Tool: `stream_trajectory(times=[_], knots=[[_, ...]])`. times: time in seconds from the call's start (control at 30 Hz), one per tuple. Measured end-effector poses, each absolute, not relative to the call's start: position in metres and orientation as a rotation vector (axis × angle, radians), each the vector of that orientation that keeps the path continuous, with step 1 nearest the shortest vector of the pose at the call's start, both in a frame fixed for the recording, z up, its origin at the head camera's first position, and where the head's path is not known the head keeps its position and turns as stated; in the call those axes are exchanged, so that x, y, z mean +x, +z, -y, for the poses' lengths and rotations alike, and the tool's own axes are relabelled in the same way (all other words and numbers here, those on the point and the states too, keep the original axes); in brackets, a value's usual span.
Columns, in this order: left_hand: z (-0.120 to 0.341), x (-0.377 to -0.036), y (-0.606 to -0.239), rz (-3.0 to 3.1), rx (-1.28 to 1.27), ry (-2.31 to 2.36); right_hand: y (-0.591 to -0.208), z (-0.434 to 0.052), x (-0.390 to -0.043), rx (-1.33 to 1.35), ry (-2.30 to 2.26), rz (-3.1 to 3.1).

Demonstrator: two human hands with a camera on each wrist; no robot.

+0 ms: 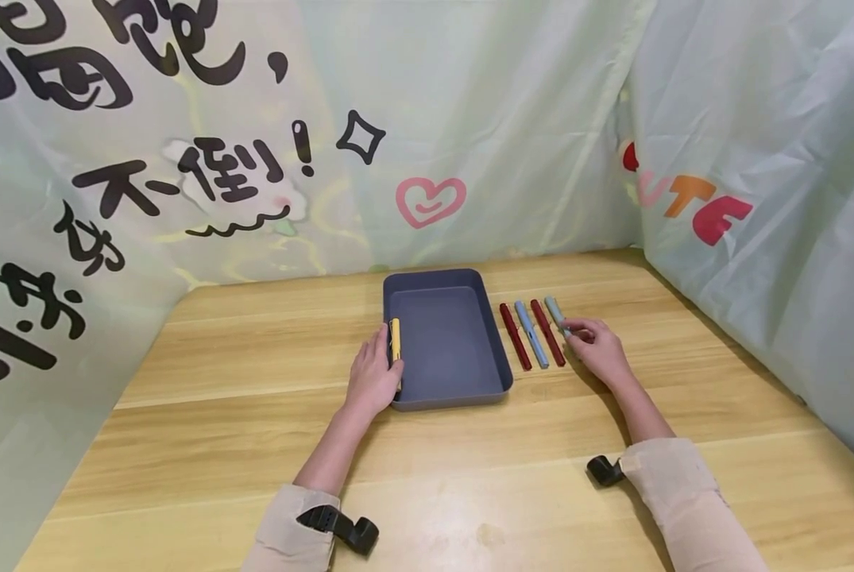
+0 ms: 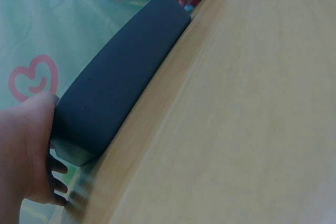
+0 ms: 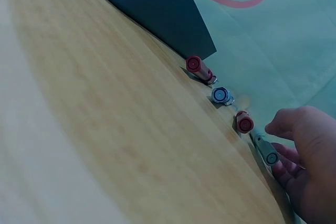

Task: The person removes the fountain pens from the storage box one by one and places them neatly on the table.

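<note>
My left hand (image 1: 375, 375) grips the left wall of a dark blue-grey tray (image 1: 446, 402), its thumb over the rim and its fingers along the outside. A yellow pen (image 1: 396, 338) lies inside against that wall, partly hidden by the hand. On the table right of the tray, my right hand (image 1: 598, 348) pinches the near part of a grey-green pen (image 3: 265, 149) between thumb and fingers. Left of this pen lie a dark red pen (image 1: 547, 332), a blue pen (image 1: 531, 334) and another dark red pen (image 1: 515, 337), roughly parallel in a row.
A wooden table (image 1: 241, 421) carries everything. Behind it and along its sides hangs a pale printed curtain (image 1: 527, 143) with lettering and a pink heart. Black wrist cameras sit on the left cuff (image 1: 291, 524) and right cuff (image 1: 658, 465).
</note>
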State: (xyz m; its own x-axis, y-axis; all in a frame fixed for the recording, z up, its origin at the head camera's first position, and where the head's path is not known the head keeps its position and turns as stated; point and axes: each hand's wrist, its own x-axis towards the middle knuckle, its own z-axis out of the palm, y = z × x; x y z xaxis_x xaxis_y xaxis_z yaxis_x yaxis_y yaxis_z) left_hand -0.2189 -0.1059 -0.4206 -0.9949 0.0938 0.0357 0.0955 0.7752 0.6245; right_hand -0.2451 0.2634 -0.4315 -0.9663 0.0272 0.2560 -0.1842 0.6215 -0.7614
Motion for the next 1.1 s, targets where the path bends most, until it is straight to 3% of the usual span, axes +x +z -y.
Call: stream_trajectory(times=[0.57, 1.1], knots=[[0.107, -0.219, -0.421, 2.947, -0.153, -1.058, -0.416, -0.254, -0.246, -0.006, 1.505, 2.45], [0.107, -0.219, -0.422, 2.893, -0.168, -1.083, -0.381, -0.163, -0.24, 0.297, 1.607, 2.544]])
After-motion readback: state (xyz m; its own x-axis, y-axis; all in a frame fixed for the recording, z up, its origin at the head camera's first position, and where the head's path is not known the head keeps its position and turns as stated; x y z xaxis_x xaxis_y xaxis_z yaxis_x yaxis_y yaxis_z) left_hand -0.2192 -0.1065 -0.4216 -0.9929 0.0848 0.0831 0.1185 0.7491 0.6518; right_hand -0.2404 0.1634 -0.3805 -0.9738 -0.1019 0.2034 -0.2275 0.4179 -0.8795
